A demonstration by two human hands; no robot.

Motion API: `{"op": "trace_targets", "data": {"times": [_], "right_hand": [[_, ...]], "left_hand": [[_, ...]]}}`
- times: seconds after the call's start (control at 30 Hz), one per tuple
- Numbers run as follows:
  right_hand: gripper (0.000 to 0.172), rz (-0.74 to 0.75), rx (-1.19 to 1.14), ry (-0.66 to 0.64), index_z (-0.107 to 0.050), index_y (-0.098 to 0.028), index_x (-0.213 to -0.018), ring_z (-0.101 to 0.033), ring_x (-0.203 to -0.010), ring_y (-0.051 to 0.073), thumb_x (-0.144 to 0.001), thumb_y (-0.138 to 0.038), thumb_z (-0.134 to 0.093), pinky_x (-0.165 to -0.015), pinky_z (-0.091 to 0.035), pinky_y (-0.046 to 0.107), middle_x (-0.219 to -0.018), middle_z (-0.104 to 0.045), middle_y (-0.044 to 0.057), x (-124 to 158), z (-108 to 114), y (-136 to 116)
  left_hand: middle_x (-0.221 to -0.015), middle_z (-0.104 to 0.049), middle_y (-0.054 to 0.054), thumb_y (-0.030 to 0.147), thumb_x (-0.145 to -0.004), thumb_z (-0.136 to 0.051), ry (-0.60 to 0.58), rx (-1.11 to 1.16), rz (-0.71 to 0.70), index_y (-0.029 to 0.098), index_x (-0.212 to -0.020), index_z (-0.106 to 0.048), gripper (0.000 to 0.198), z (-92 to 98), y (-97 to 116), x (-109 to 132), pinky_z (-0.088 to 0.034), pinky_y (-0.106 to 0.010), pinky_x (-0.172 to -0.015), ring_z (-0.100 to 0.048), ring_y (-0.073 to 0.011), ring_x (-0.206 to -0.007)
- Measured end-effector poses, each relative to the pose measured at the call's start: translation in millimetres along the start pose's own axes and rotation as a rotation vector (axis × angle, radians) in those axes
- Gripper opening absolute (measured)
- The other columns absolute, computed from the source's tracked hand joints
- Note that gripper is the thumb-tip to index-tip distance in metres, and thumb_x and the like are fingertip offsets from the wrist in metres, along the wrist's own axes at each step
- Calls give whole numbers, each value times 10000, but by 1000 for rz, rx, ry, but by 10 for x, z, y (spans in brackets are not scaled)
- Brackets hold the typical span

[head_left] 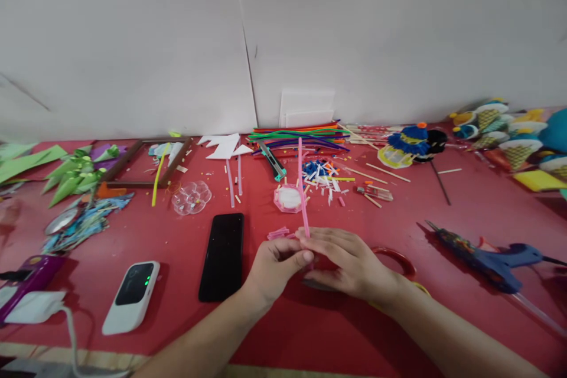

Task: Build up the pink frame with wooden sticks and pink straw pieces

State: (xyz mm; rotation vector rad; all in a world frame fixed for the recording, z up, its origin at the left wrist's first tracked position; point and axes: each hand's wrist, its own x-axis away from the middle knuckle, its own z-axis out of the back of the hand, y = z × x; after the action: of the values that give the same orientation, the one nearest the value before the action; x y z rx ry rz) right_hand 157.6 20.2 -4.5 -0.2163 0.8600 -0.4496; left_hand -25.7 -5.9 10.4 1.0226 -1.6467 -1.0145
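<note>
A long pink straw (302,189) stands nearly upright between my two hands, its lower end at my fingertips. My left hand (277,263) pinches that end between thumb and fingers. On the other side, my right hand (349,260) closes its fingers on the straw too, and they partly hide where it is gripped. Several short pink straw pieces (278,233) lie on the red table just beyond my left hand. Behind the straw sits a small octagonal piece (289,197) with a pink edge and a white middle. Red-handled scissors (401,261) lie partly hidden beneath my right hand.
A black phone (221,257) and a white device (132,297) lie left of my hands. To the right is a blue glue gun (487,257). Farther back are a green cutter (271,160), coloured pipe cleaners (296,134) and a brown frame (133,153). White boards (376,35) stand behind.
</note>
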Motion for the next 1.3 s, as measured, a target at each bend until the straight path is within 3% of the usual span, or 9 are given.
{"op": "trace_targets", "data": {"times": [0.2,0.33,0.5,0.7,0.93,1.3], "right_hand": [[432,-2,12,-19,-531,-134,-1301,-667,-1145,219,-923,-324,-618,-955,-577,349,-1194,-705,165,2,-16,-2],[500,-81,-3,-16,-485,-125,-1352,-651,-1169,228,-929,-372,-587,-970,-573,374,-1239,-680,176,-6,2,-26],[406,-145,-15,-18,-521,-149,-1326,-640,-1187,203,-933,-241,-561,-992,-559,354,-1241,-688,138,-26,24,-34],[385,-127,-26,6,-555,-143,-1280,-631,-1200,196,-909,-225,-618,-1016,-538,325,-1246,-686,138,-30,28,-7],[466,-96,-17,-8,-528,-133,-1314,-629,-1199,192,-911,-347,-622,-1032,-521,318,-1219,-698,134,-37,-13,35],[380,-39,-14,14,-590,-147,-1214,-645,-1175,173,-895,-344,-654,-1026,-515,291,-1189,-717,117,-24,-24,66]], "left_hand": [[-630,-655,-7,465,-628,-843,-6,21,11,157,-688,-746,329,18,-23,-26,-420,-248,-616,-531,-118,-606],[-678,-673,-3,419,-669,-825,32,-25,-29,162,-701,-732,275,16,-50,-41,-442,-248,-661,-555,-121,-651],[-711,-698,0,371,-677,-809,40,-48,-36,182,-729,-735,210,21,-54,-67,-474,-275,-719,-585,-139,-676],[-659,-672,19,384,-653,-821,55,-33,-27,183,-686,-713,230,-3,-29,-60,-490,-263,-703,-567,-120,-627],[-732,-693,-7,420,-652,-836,127,-22,-32,171,-771,-733,295,41,-40,-49,-487,-230,-665,-589,-126,-680],[-694,-712,-27,434,-682,-825,57,-69,-42,167,-770,-766,288,71,-48,-60,-496,-229,-649,-606,-132,-658]]}}
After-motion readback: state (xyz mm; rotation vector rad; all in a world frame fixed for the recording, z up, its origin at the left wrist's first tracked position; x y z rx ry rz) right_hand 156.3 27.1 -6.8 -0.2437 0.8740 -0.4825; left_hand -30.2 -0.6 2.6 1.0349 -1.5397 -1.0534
